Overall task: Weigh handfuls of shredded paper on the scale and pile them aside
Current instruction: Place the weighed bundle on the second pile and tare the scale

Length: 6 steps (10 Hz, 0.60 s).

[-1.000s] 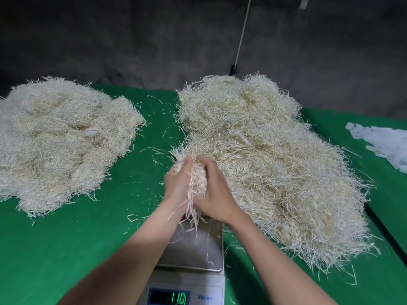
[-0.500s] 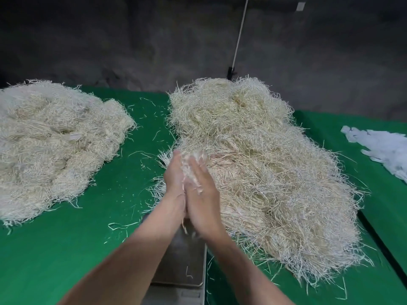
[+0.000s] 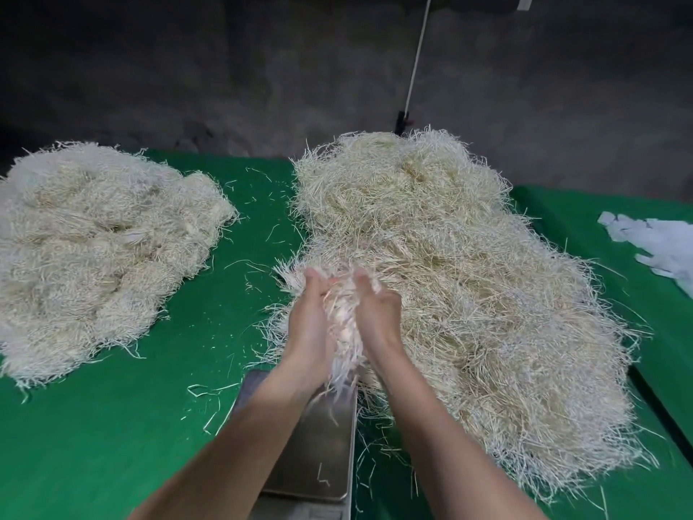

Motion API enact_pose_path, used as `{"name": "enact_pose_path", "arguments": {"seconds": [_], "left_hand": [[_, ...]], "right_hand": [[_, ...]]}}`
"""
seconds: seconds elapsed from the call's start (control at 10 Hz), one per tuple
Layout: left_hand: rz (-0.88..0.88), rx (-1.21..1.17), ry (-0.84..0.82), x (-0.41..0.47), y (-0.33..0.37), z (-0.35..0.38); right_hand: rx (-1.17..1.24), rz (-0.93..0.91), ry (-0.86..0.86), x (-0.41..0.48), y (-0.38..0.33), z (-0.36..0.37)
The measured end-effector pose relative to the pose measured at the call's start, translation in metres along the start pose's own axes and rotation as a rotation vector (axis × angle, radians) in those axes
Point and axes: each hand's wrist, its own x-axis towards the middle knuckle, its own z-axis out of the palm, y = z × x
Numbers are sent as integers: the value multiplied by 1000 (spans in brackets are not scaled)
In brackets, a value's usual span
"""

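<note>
My left hand (image 3: 307, 328) and my right hand (image 3: 378, 317) face each other and grip a handful of shredded paper (image 3: 343, 324) between them, with strands hanging down from it. They hover over the far edge of the scale (image 3: 318, 448), whose steel platform carries only a few stray strips. The scale's display is out of view. The handful is at the near-left edge of the big loose pile of shredded paper (image 3: 450, 294). A second pile (image 3: 93, 249) lies on the left.
The green cloth table (image 3: 93, 444) has loose strips scattered between the piles. White paper scraps (image 3: 663, 245) lie at the far right. A thin white pole (image 3: 416, 58) stands behind the big pile against a dark wall.
Both hands have lifted the handful up and forward off the scale toward the big pile's edge. They were pressed close together half a second ago and now sit slightly apart.
</note>
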Motion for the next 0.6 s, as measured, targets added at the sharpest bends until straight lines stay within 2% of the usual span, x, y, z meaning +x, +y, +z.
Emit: {"name": "enact_pose_path", "arguments": {"seconds": [0.1, 0.2, 0.3, 0.4, 0.5, 0.6], "left_hand": [[192, 75, 110, -13, 2, -11], [114, 118, 61, -14, -22, -17], [-66, 11, -52, -11, -17, -6], [-141, -117, 206, 6, 3, -6], [-344, -555, 309, -2, 2, -5], [-164, -742, 311, -3, -16, -4]], "right_hand": [[99, 68, 79, 12, -6, -13], [142, 87, 69, 15, -12, -11], [-42, -194, 132, 0, -3, -1], [-289, -351, -31, -26, 23, 8], [-302, -250, -219, -43, 33, 15], [-452, -359, -124, -28, 18, 8]]}}
